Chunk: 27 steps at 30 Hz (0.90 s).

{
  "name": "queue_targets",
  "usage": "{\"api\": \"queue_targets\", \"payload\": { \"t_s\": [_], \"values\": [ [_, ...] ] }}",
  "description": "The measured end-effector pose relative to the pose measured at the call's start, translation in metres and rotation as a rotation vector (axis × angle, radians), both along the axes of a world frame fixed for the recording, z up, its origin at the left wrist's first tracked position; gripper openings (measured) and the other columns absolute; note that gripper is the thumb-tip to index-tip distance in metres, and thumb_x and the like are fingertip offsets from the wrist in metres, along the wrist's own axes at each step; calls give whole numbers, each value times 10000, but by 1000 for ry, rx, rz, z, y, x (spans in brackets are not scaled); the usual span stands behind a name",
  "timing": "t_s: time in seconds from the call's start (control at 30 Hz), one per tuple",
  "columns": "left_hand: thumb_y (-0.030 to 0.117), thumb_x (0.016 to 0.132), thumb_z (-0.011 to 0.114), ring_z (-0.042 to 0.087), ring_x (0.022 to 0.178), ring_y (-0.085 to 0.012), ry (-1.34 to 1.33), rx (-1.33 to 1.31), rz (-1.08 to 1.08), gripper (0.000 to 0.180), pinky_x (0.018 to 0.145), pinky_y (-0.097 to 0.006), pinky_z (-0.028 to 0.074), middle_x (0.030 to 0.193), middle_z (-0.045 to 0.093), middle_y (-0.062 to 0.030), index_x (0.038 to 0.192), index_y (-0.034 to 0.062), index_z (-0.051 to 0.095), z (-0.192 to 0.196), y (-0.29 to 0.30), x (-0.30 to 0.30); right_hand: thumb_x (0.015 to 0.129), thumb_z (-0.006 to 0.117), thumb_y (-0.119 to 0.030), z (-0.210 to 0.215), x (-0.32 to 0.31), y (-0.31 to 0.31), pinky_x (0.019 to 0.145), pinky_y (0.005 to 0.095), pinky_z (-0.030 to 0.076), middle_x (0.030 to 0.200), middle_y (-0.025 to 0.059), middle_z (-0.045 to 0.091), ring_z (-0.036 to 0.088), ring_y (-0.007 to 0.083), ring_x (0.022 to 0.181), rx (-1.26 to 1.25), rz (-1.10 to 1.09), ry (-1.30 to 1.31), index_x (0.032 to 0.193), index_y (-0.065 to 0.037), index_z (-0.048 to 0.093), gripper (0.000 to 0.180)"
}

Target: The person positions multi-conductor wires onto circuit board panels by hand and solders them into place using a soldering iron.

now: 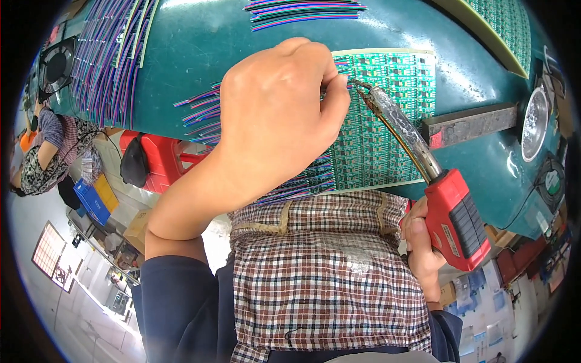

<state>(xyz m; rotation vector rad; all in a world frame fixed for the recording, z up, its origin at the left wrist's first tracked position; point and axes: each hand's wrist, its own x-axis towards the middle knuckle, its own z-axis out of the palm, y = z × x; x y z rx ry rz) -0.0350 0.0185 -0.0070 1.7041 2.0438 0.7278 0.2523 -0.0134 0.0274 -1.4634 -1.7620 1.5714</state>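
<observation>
My left hand (281, 106) is over the left part of a green circuit board panel (387, 127), thumb and fingertips pinched together. What the pinch holds is hidden behind the fingers. Thin coloured wires (203, 112) in purple, blue, red and black stick out to the left from beneath this hand. In my right hand (420, 239) is a red soldering gun (457, 221), its fingers wrapped round the handle. The gun's long metal barrel points up and left. Its dark tip and a thin feed tube reach the board right beside my left thumb.
A metal bar (469, 126) lies against the panel's right side, with a metal bowl (535, 124) beyond. Wired boards (112, 60) are piled far left near a black fan (57, 63). Loose wires (305, 13) lie at the back. A red stool (154, 160) stands left; another person (51, 145) sits beyond.
</observation>
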Motion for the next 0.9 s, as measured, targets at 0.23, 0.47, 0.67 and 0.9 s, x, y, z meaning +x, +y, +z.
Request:
{"api": "queue_targets", "payload": {
  "t_s": [0.23,0.47,0.67,0.9],
  "values": [
    [86,879,765,689,626,-161,6,8,5,161,566,-280,542,745,658,-52,782,29,650,0,0,1,981,601,-50,1,2,-4,491,267,398,810,64,515,426,89,527,-42,-5,-19,1009,5,532,93],
    [85,880,766,696,630,-163,15,7,-2,159,566,-282,549,755,660,-51,787,29,649,-1,-1,1,988,595,-62,4,8,-3,493,259,386,783,60,501,407,85,509,19,19,-41,994,-5,532,85],
    [85,883,776,703,644,-171,24,8,-17,167,580,-281,559,765,662,-60,795,24,648,-1,0,-1,975,595,-58,6,8,-3,492,266,387,717,47,501,429,90,511,-5,37,-94,945,3,547,84],
    [98,890,781,706,654,-176,-5,-32,-31,179,596,-282,565,780,663,-72,801,17,648,1,1,-4,955,607,-30,4,5,-3,494,266,389,724,46,505,435,98,521,40,38,-74,961,11,550,71]
  ]
}}
